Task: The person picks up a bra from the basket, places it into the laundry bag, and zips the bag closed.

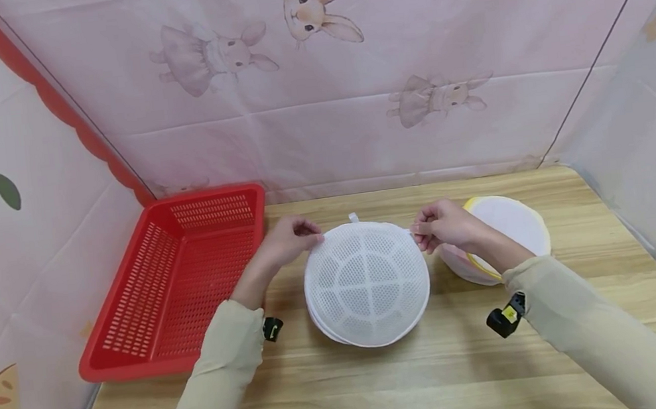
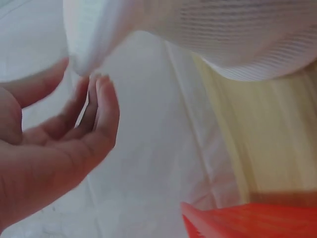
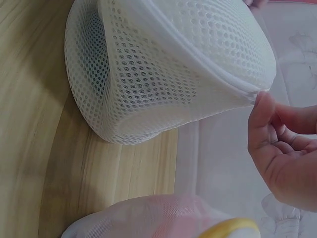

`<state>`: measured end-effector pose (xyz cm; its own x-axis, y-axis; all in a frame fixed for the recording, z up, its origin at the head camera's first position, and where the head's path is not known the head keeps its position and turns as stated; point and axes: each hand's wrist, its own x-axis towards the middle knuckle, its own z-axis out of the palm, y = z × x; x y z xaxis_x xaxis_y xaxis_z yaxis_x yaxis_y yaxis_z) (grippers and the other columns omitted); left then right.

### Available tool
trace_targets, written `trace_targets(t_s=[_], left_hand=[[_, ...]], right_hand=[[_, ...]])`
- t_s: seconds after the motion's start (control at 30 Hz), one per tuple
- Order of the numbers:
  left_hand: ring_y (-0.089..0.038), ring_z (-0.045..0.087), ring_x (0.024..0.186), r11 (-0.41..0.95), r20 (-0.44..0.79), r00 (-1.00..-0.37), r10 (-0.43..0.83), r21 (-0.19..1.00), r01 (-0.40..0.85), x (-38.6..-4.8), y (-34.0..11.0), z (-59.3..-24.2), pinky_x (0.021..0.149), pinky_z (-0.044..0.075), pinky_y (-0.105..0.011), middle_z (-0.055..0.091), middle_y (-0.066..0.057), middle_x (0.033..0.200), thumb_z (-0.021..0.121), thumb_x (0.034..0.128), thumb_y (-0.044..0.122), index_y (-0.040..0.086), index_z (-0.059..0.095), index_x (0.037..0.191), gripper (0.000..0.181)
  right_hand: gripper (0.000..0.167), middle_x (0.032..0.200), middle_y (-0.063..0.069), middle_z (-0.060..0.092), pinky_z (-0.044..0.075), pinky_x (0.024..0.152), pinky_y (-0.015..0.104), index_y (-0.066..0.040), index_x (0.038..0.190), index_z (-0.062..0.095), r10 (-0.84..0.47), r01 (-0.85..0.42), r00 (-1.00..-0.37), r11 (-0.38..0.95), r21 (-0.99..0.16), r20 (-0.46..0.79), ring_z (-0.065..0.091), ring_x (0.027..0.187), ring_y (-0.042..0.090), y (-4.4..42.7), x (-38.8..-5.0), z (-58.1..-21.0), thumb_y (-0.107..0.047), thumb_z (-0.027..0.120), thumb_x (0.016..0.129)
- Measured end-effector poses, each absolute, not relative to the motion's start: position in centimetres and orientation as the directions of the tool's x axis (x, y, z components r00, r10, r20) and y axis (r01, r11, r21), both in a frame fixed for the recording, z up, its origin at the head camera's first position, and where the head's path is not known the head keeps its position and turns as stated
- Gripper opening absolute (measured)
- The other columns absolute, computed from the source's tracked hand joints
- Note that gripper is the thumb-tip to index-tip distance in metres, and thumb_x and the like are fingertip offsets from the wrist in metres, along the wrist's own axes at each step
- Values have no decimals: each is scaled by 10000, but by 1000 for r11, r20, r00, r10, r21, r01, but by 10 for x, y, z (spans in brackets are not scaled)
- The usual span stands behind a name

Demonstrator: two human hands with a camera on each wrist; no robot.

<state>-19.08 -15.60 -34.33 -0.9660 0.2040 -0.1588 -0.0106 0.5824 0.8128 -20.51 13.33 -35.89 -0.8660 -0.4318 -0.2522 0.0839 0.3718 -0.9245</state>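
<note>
A round white mesh laundry bag (image 1: 366, 284) stands on the table between my two hands, its flat top towards the head camera. My left hand (image 1: 291, 238) pinches the bag's rim at the upper left; in the left wrist view, thumb and fingertips meet the white mesh edge (image 2: 89, 54). On the opposite side, my right hand (image 1: 441, 224) pinches the rim between thumb and index finger. The right wrist view shows the bag's side (image 3: 148, 74) drawn out towards those fingers, along a white zipper seam (image 3: 198, 59). Something bluish-green shows faintly through the mesh there.
A red plastic basket (image 1: 135, 369) with slotted walls stands at the left. Beside my right forearm lies a second round bag (image 1: 510, 222), white and pink with yellow trim. Printed cloth walls (image 1: 327, 138) enclose the wooden table (image 1: 384, 392) at the back and sides.
</note>
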Motion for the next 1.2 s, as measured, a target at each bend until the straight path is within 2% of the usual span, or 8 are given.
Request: trace_targets(t_s=[0.13,0.27,0.6,1.0,1.2], left_hand=[[-239,557,903,608,-69,-984,166,792,46,-194,-145,-332,786,476,-308,611,-145,946,608,857,53,-37,619,1003,171],[-232,566,887,628,-32,-973,229,768,123,-198,-132,-321,783,476,-300,624,-137,931,614,852,46,-29,639,980,150],[-182,553,854,756,-163,-939,304,641,133,-209,-105,-304,736,457,-257,640,-85,906,627,838,61,4,663,947,129],[-133,524,775,825,-273,-880,388,529,200,-221,-100,-302,670,435,-206,646,-67,862,664,801,33,-8,672,898,106],[-124,507,771,846,-307,-870,384,495,199,-223,-97,-302,677,434,-208,623,-39,834,649,798,15,4,672,902,106]], right_hand=[[128,718,126,563,520,563,258,137,882,491,-446,76,-861,363,-929,-245,560,605,158,132,-205,-356,16,473,921],[121,719,111,561,522,571,262,129,883,494,-447,73,-860,367,-927,-245,561,608,159,129,-206,-355,19,465,923],[117,692,101,558,525,565,267,102,851,507,-464,53,-854,373,-926,-236,562,597,162,122,-205,-349,6,490,916],[110,694,100,555,521,560,261,102,845,503,-476,49,-848,368,-929,-233,558,597,159,121,-204,-346,14,495,911],[112,694,101,561,525,565,267,88,839,511,-461,58,-854,379,-924,-242,563,596,164,120,-205,-346,8,492,915]])
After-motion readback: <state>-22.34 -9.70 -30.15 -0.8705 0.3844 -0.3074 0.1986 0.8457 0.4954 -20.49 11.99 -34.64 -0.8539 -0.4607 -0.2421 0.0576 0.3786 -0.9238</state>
